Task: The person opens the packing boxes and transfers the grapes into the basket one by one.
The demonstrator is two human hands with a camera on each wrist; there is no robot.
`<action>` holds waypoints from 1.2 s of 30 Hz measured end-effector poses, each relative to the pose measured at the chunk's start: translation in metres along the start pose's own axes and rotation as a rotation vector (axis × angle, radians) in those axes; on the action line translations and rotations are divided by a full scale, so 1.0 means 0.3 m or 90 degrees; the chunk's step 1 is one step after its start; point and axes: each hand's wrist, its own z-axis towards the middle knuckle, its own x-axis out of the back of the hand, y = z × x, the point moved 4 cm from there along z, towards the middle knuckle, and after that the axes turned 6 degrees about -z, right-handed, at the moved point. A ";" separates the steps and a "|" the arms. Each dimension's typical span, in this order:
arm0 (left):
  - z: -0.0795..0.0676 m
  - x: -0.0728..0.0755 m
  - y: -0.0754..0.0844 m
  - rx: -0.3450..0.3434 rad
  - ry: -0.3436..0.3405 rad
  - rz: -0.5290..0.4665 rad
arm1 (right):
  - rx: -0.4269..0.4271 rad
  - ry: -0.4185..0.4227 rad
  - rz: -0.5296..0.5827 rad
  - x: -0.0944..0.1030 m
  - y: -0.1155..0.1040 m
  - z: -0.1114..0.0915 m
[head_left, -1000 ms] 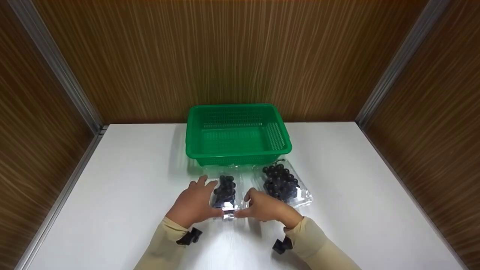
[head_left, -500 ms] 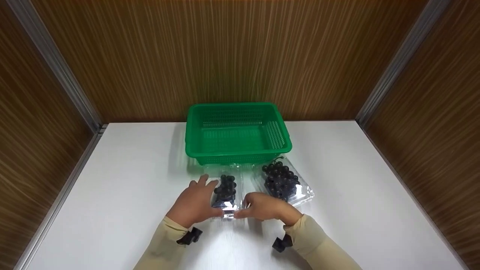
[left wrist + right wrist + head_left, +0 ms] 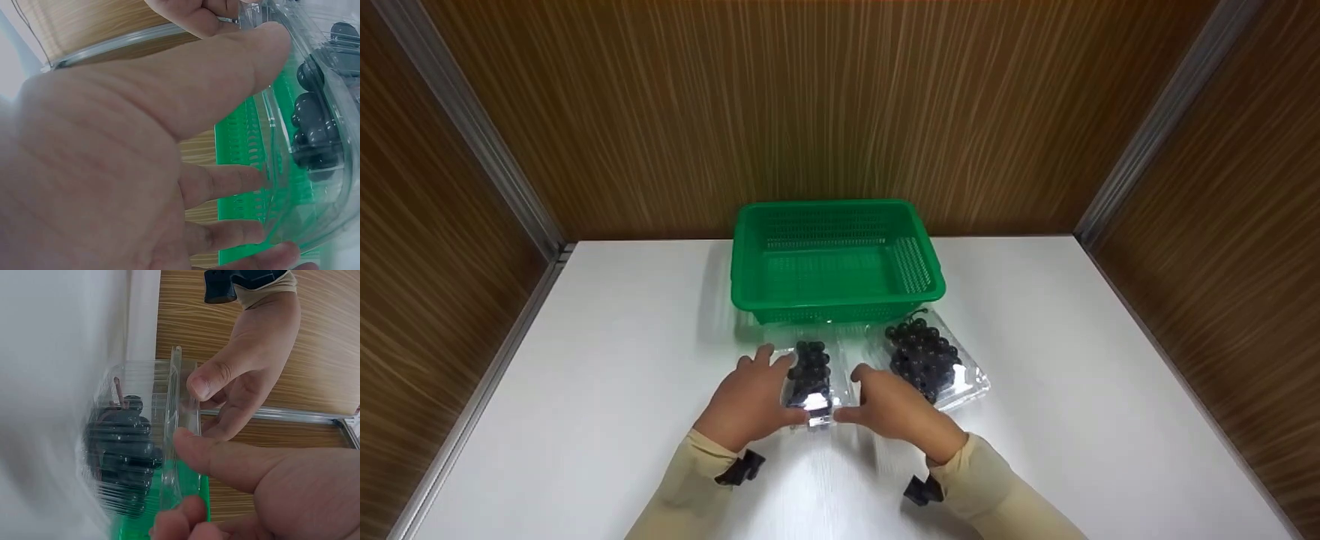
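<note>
A clear plastic clamshell box [image 3: 840,352] with dark grapes [image 3: 811,367] lies between both hands. On its left side my left hand [image 3: 746,405] has fairly straight, spread fingers, its thumb [image 3: 247,53] against the near rim. My right hand [image 3: 896,405] is at the right near corner, thumb [image 3: 208,455] touching the rim and fingers spread away from it, loosely bent. In the right wrist view, the grapes [image 3: 124,455] sit below the rim, with clear plastic above it. Whether the lid is fully fastened is hard to tell.
A second clear clamshell [image 3: 971,382] with dark grapes [image 3: 922,356] lies just right of the right hand. Behind both boxes stands a green perforated basket [image 3: 838,304]. Wood-patterned panels [image 3: 840,105] enclose the white table [image 3: 1072,420] at the back and sides.
My right index finger has moved away from the thumb, so the hand is wider spread. The left hand stays nearly in place. The whole view has shifted slightly.
</note>
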 end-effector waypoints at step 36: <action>0.005 -0.005 -0.021 -0.010 -0.014 -0.014 | -0.024 -0.053 0.143 -0.015 0.060 0.043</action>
